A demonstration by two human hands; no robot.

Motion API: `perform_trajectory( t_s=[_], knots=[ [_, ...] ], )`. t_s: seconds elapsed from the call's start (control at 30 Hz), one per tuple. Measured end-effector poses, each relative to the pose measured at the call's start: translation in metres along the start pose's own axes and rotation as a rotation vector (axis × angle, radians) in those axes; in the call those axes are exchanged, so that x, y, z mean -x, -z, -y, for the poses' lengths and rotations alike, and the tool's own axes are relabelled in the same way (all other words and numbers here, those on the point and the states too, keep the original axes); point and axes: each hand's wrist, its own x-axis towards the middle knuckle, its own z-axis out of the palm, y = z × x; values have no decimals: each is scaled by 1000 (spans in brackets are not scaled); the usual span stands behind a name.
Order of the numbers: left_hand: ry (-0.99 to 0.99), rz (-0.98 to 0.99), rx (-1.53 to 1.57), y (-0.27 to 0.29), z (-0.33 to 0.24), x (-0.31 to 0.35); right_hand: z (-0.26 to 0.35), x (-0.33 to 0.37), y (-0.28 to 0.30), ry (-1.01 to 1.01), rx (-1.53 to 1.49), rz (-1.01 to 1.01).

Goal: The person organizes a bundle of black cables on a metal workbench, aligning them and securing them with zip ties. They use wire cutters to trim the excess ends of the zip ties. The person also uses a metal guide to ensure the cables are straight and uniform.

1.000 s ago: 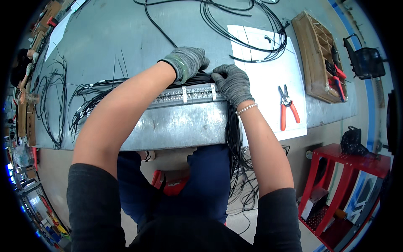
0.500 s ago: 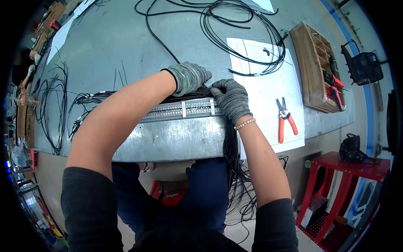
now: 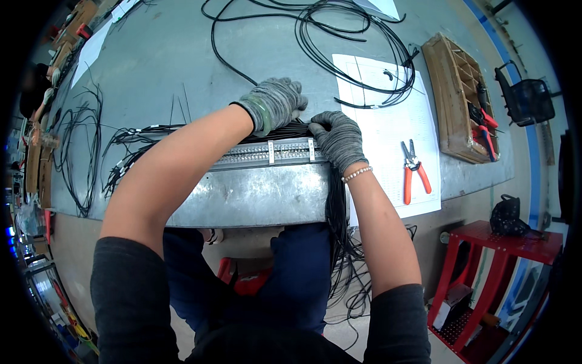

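Observation:
A terminal strip [image 3: 297, 153] with metal rows and white end clips lies along the table's near edge. A bundle of black wires [image 3: 290, 131] runs behind it and hangs over the edge at the right. My left hand [image 3: 276, 104], in a grey knit glove, is above the bundle with curled fingers; what they hold, if anything, is hidden. My right hand [image 3: 337, 139], gloved alike, is closed with thumb and fingers on the wires at the strip's right end. A thin dark end shows between the two hands.
Red-handled wire strippers [image 3: 413, 173] lie on a printed sheet [image 3: 388, 145] at right. Beyond are a coil of black cable [image 3: 303, 36] and a wooden tool box [image 3: 445, 97]. Loose wires [image 3: 85, 151] spread at left. A red metal stand [image 3: 485, 233] is on the floor.
My left hand has lifted a little and turned, its fingers now higher above the bundle. The right hand keeps its place at the wires. The whole view has shifted slightly.

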Motion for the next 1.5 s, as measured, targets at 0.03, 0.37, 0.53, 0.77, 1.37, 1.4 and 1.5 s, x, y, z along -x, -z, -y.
perform_trajectory(
  t_s=[0.03, 0.37, 0.53, 0.77, 1.37, 1.4, 1.5],
  knots=[
    [40, 49, 19, 2, -2, 4, 1, 0, -1, 6, 2, -5],
    [149, 431, 62, 19, -20, 6, 0, -1, 1, -56, -3, 30],
    [16, 387, -105, 25, -29, 3, -1, -1, 2, -39, 15, 34],
    [-153, 453, -294, 32, -41, -9, -1, -3, 1, -43, 12, 50],
    [127, 421, 46, 15, -22, 3, 7, 0, 11, -70, -46, 70],
    [115, 436, 59, 16, -22, 3, 7, 0, 11, -76, -52, 74],
    [101, 458, 34, 16, -23, 0, 5, 0, 12, -82, -84, 80]
  ],
)
